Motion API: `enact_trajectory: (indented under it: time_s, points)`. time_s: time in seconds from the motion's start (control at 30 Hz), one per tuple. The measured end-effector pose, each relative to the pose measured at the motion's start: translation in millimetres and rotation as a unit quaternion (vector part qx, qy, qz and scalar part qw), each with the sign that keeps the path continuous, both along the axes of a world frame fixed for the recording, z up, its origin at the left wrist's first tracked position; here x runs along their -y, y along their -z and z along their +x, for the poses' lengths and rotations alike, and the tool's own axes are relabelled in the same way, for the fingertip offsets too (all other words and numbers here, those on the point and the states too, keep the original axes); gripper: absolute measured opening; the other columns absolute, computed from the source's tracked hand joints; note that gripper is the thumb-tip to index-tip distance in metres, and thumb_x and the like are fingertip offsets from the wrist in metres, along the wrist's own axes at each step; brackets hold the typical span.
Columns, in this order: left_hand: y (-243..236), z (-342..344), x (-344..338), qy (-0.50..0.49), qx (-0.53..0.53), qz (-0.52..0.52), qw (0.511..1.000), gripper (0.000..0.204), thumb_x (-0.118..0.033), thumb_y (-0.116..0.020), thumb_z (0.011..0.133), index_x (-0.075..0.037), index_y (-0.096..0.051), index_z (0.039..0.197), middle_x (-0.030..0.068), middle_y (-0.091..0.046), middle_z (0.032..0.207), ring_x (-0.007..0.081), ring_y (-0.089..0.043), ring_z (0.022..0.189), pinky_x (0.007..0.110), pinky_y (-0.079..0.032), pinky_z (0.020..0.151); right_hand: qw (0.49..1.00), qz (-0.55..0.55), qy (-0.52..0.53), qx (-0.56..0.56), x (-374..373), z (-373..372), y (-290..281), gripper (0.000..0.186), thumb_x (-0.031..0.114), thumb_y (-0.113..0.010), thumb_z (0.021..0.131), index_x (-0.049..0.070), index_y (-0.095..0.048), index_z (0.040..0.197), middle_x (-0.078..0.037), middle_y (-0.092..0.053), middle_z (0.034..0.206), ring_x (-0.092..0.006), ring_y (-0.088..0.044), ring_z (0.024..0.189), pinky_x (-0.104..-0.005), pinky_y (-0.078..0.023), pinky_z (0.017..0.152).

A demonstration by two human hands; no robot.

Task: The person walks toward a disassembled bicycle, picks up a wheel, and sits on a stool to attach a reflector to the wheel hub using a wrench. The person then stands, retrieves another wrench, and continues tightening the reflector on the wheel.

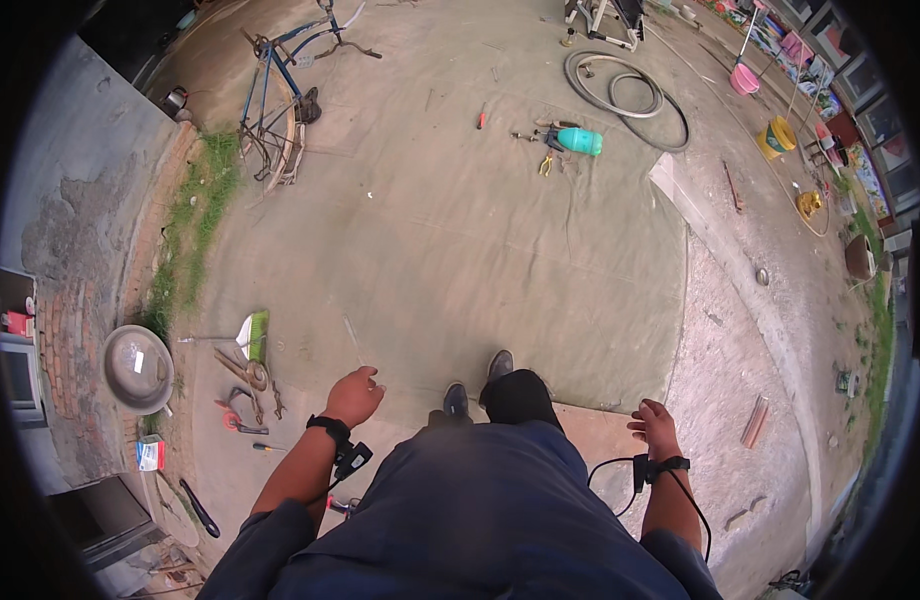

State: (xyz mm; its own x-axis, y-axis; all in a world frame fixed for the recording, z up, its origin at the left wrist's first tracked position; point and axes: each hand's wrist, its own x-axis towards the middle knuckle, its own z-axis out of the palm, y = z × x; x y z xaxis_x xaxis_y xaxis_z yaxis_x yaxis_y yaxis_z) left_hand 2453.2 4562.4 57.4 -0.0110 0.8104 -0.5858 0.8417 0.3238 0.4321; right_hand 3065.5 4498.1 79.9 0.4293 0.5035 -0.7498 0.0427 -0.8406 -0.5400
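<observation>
Dark shirt (pixel 460 515) seen between left hand (pixel 354 396) and right hand (pixel 656 428).
Both are held loosely curled, nothing grasped; tools (pixel 254 375) are strewn at left, nearer the left hand, green brush (pixel 259 335) just beyond.

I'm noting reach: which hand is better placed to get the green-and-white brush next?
Likely the left hand: it looks empty and is nearer the brush, which lies to the left. The right hand is farther away.
</observation>
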Motion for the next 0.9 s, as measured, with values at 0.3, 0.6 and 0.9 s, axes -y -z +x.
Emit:
enact_trajectory:
  time_s: [0.3,0.6,0.9]
  points:
    - [8.1,1.2,-237.6,-0.054,-0.03,-0.056,0.997,0.049,-0.033,-0.068,0.09,-0.004,-0.061,0.129,0.0138,-0.074,0.105,0.0329,-0.069,0.104,0.043,-0.054,0.091,0.999,-0.027,0.014,-0.027,-283.1,26.8,49.1,0.051,0.035,-0.062,0.099,0.006,-0.053,0.14,-0.012,-0.068,0.112,-0.021,-0.071,0.086,-0.0314,-0.053,0.068]
    - [-0.7,-11.3,-444.5,-0.089,-0.03,-0.078,0.993,0.05,-0.033,-0.069,0.09,-0.003,-0.061,0.129,0.0148,-0.075,0.106,0.033,-0.07,0.104,0.043,-0.054,0.092,0.993,0.052,-0.097,-0.04,-632.9,-21.6,11.5,0.053,0.034,-0.063,0.099,0.002,-0.053,0.14,-0.012,-0.069,0.111,-0.0206,-0.071,0.087,-0.0318,-0.053,0.07]
    - [29.0,-48.6,-743.0,-0.037,-0.01,-0.07,0.997,0.05,-0.034,-0.068,0.09,-0.003,-0.061,0.129,0.0143,-0.075,0.107,0.032,-0.069,0.105,0.043,-0.054,0.091,0.999,0.027,-0.02,-0.002,-838.2,-45.3,21.2,0.052,0.032,-0.065,0.097,0.003,-0.055,0.138,-0.013,-0.069,0.109,-0.0216,-0.071,0.083,-0.0315,-0.054,0.066]
